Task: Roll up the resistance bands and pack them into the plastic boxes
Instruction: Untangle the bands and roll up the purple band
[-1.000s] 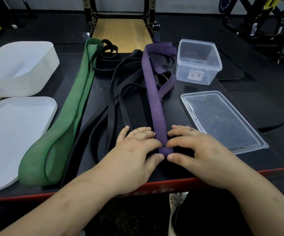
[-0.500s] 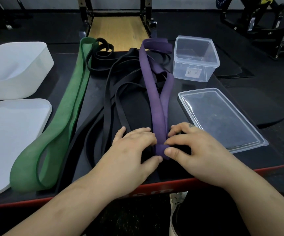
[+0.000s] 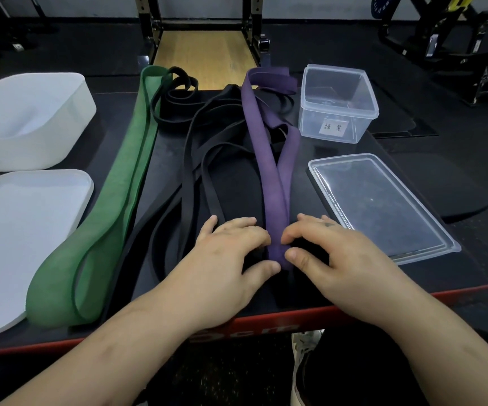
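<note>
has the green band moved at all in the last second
No. The green resistance band keeps its place beside the white lid, its near loop overlapping the lid's edge as before; only the view shifted.

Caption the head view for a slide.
Left hand and right hand pinch the purple band at its near end, beside the clear lid.

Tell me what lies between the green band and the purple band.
Several black bands lie there in loose loops, seen in the head view.
</note>
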A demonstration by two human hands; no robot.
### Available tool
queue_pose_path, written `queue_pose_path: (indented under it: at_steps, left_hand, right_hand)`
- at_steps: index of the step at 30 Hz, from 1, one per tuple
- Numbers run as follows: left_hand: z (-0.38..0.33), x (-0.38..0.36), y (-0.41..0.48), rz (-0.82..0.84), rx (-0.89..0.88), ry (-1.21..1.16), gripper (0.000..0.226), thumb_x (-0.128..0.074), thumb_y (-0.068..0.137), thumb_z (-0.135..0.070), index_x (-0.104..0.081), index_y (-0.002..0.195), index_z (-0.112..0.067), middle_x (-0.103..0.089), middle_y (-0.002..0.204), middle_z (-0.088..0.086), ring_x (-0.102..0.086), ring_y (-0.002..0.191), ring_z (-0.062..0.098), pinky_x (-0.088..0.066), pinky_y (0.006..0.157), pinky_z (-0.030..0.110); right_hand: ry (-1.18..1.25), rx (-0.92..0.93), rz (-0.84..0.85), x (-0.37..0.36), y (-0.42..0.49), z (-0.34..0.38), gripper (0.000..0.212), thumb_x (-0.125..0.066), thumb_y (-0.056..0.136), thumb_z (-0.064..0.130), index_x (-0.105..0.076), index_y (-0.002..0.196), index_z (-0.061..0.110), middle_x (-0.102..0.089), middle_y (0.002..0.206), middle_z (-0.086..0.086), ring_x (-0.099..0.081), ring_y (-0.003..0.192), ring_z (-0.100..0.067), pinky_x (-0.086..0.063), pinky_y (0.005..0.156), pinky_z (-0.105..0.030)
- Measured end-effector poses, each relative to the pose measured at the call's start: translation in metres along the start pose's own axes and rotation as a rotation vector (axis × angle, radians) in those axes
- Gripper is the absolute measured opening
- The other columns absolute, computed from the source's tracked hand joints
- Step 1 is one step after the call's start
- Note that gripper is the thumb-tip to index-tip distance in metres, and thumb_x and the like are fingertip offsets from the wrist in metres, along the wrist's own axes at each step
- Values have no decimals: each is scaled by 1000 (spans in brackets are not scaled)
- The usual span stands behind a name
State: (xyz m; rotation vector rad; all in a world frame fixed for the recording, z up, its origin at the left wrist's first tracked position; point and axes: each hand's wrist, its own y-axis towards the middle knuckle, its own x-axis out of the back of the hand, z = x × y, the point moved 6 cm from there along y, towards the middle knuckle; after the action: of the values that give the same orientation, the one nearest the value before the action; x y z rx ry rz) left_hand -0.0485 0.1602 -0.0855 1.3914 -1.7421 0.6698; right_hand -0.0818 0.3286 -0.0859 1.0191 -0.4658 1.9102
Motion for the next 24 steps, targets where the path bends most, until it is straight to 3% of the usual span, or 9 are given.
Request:
queue_pose_path:
  at_steps: [4, 9, 13, 17, 21, 24]
  left_hand:
    - [1, 0, -1, 4, 3, 6, 38, -54, 98, -52, -55, 134, -39, -49, 143, -23, -16, 145, -11, -2, 127, 35]
    - [3, 0, 3, 13, 48, 20, 43, -51, 99, -54, -53, 139, -39, -46, 148, -21, -17, 145, -10, -2, 127, 34]
    - [3, 0, 5, 26, 62, -25, 40, -53, 100, -49, -55, 138, -38, -45, 138, -29, -19, 142, -13, -1, 127, 36]
    - [2, 0, 6, 65, 64, -74, 32, -56, 101, -43, -57, 133, -38, -40, 127, -35, -13, 141, -16, 4, 127, 34]
    - [2, -2, 4, 88, 48, -79, 33, -57, 101, -40, -58, 133, -38, -40, 130, -35, -7, 142, -18, 6, 127, 35]
    - [4, -1, 2, 115, 40, -100, 33, -59, 100, -39, -59, 133, -37, -43, 135, -33, -5, 143, -20, 6, 127, 37]
  right_hand:
    - [-25, -7, 24, 2, -3, 2, 32, -65, 81, 64, -57, 110, 51, -62, 117, 25, -43, 134, 6, -29, 115, -20]
    - [9, -54, -29, 2, -1, -2, 36, -79, 80, 51, -64, 113, 53, -60, 115, 39, -40, 129, 19, -28, 102, -4]
    - [23, -81, -18, 0, -2, -5, 41, -78, 83, 51, -67, 123, 49, -61, 125, 33, -34, 139, 16, -27, 114, -14]
    - [13, -58, 7, -1, -1, -4, 42, -78, 82, 52, -67, 122, 49, -62, 129, 32, -30, 143, 16, -17, 124, -18]
    - [15, -43, 16, -2, -3, -4, 42, -79, 77, 56, -67, 117, 52, -47, 120, 47, -26, 144, 17, -10, 122, -11]
    - [0, -51, 55, -2, -4, -3, 43, -78, 76, 60, -66, 117, 55, -41, 130, 43, -21, 146, 16, -7, 121, -11]
